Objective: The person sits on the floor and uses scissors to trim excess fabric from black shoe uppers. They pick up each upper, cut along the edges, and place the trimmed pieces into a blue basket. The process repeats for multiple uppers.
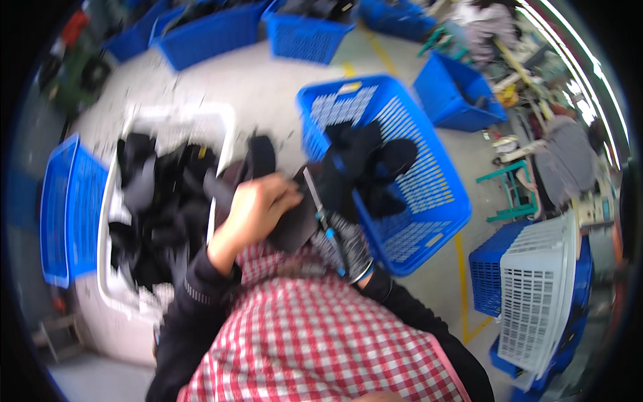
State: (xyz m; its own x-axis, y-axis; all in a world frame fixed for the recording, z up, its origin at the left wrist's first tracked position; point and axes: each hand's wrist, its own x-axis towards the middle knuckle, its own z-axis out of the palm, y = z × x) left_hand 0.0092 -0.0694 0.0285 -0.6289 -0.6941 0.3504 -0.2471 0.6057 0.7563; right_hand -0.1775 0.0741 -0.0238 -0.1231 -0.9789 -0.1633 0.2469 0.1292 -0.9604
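My left hand (258, 209), bare, is closed on a dark, soft-looking piece (295, 224) in front of my apron. One dark flap (261, 155) stands up beyond the fingers. My right hand (343, 244) wears a grey knitted glove and grips a bladed tool (313, 191) with a narrow silver blade and a blue-and-black handle. Its blade points up and away, beside the dark piece. Motion blur hides whether the blade touches it, and whether the tool has a second blade. Right of my hands, a blue basket (439, 175) holds several black pieces (375, 157).
To the left a white basket (224, 124) is heaped with black pieces (171, 208), beside a blue crate (84, 208). More blue bins (211, 41) line the far side. At right stand a blue bin (452, 100), a green-framed stool (512, 191) and white and blue baskets (536, 295).
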